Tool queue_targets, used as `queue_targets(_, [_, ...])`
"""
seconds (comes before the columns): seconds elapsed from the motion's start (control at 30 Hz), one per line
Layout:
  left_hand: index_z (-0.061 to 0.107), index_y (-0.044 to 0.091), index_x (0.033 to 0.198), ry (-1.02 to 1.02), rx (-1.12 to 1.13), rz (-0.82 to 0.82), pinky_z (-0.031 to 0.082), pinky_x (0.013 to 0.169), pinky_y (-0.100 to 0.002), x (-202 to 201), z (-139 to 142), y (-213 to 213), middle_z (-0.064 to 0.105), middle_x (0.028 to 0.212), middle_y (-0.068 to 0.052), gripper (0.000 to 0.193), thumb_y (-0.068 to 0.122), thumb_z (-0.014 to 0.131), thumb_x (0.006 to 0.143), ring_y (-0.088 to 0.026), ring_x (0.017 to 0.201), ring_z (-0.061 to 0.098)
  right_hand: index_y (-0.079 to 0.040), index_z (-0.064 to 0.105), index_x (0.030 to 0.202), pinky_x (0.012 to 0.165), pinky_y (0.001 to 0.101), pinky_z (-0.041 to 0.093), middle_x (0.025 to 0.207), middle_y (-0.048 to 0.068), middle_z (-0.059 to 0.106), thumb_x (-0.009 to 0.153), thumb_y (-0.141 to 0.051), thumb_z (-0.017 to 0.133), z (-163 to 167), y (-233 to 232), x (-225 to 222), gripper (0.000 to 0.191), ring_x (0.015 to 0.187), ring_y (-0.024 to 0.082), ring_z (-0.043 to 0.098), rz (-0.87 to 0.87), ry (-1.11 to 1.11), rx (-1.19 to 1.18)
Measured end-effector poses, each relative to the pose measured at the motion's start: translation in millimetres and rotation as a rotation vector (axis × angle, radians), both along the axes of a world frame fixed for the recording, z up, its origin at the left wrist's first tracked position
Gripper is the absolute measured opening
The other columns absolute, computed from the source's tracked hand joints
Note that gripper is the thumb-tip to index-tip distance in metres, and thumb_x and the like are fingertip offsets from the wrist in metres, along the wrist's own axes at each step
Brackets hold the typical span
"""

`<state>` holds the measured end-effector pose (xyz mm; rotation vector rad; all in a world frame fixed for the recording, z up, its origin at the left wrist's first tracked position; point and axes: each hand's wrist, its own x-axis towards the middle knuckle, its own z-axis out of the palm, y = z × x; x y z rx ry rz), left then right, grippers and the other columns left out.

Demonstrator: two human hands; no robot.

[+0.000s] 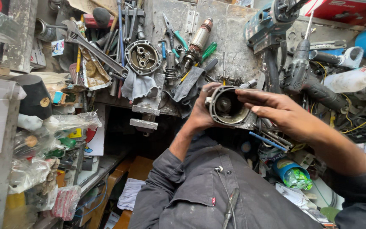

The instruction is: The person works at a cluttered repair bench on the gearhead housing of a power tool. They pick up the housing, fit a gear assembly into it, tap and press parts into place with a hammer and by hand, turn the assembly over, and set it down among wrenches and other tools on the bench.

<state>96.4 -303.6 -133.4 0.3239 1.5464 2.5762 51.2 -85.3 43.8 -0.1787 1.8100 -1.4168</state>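
Head view: we look down on a crowded bench (pixel 229 38) from above our own chest.
Left hand (pixel 202 111): we grip the round metal housing (pixel 227 107) from its left side, fingers wrapped behind it.
Right hand (pixel 276 111): our fingers are stretched flat over the housing's right rim, steadying it rather than clenching it.
Housing: it is held up in front of us, just off the bench edge, with its open mouth facing us and a hub showing inside.
Nearby: an armature (pixel 200 38), a wrench (pixel 92 46), a round cover (pixel 142 57) and a drill (pixel 301 72) lie on the bench.
Doing it well: we judge that keeping the mouth turned squarely toward us and the left grip firm lets the right fingers work the rim without slipping.
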Motion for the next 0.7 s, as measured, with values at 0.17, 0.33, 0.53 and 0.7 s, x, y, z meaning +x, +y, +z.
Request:
queue_targets(0.17, [0.034,0.015,0.154,-0.048,0.015,0.004,0.046,0.123,-0.039,-6,2,-9,0.053,0.146,-0.003,0.123,0.007,0.103,0.053,-0.019,0.138,0.053,0.0,0.057,0.143,0.112,0.0334,0.042,0.142,0.01,0.064,0.095,-0.011,0.058,11,28,7,0.049,0.131,0.019,0.058,-0.161,0.184,0.03])
queue_targets(0.33, [0.036,0.013,0.153,0.032,-0.151,0.065,0.043,0.124,-0.037,-7,4,-16,0.049,0.145,-0.002,0.126,0.015,0.105,0.048,-0.018,0.138,0.05,0.004,0.058,0.137,0.11,0.0344,0.048,0.132,0.012,0.066,0.098,-0.008,0.058,-14,48,12,0.041,0.125,0.021,0.063,-0.402,0.108,-0.153])
queue_targets(0.53, [0.039,0.012,0.152,0.074,-0.202,0.091,0.043,0.125,-0.036,-8,3,-12,0.043,0.148,-0.001,0.124,0.018,0.106,0.048,-0.017,0.14,0.048,0.003,0.059,0.135,0.105,0.0322,0.049,0.131,0.011,0.067,0.099,-0.009,0.057,-45,64,19,0.038,0.12,0.019,0.064,-0.482,0.101,-0.109])
queue_targets(0.7, [0.037,0.013,0.153,0.033,-0.193,0.081,0.044,0.123,-0.037,-9,3,-5,0.047,0.147,-0.001,0.127,0.016,0.105,0.047,-0.018,0.139,0.05,0.0,0.059,0.137,0.1,0.0302,0.05,0.13,0.009,0.068,0.099,-0.01,0.059,-66,79,22,0.039,0.119,0.018,0.065,-0.521,0.149,-0.075])
